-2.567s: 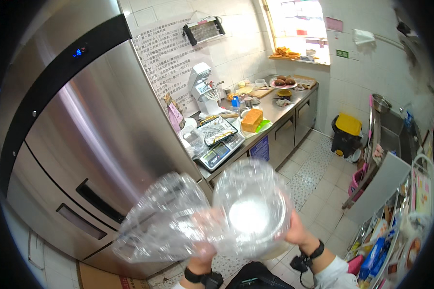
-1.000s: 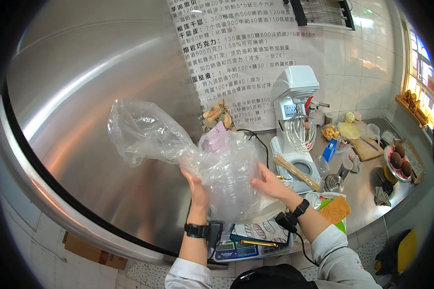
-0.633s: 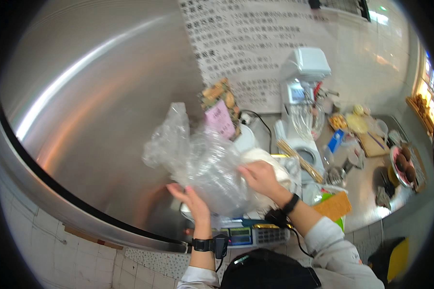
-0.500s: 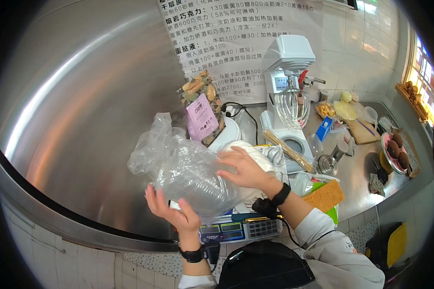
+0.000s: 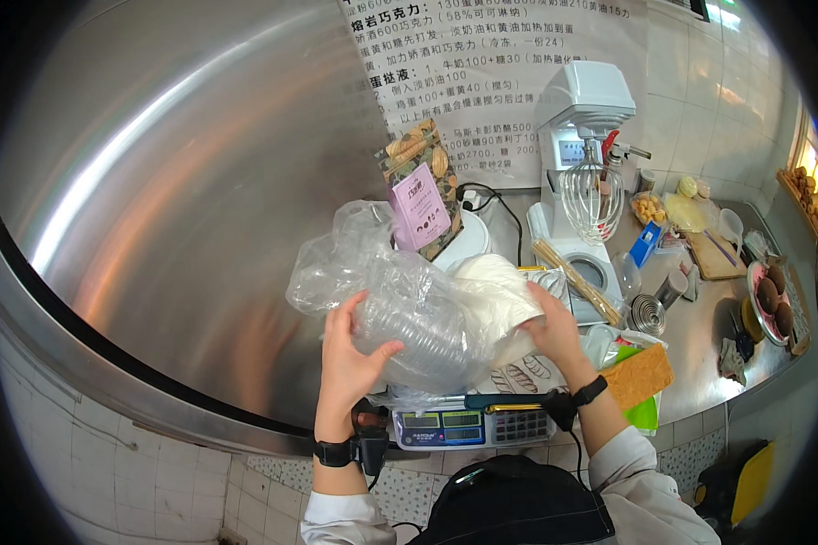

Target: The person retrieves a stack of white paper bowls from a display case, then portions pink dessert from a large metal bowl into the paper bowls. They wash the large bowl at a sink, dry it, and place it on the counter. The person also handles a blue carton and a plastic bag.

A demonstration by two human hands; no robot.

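A steel counter carries a digital scale along its front edge, a white stand mixer toward the back edge, and a wooden board near the back right corner.

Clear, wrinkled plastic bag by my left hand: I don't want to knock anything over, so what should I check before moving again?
1. Left fingers on the clear, wrinkled plastic bag: ok, at its left side.
2. Right fingers on the white, soft bundle: ok, at its right edge.
3. Firm support beneath the bag: cannot tell, the bag hides it.
4. Patterned pouch with purple label clear of the bag: cannot tell, they overlap in view.
5. Silvery wire whisk clear of both hands: ok, apart from them.
6. White-and-blue digital scale with displays uncovered: ok, visible.
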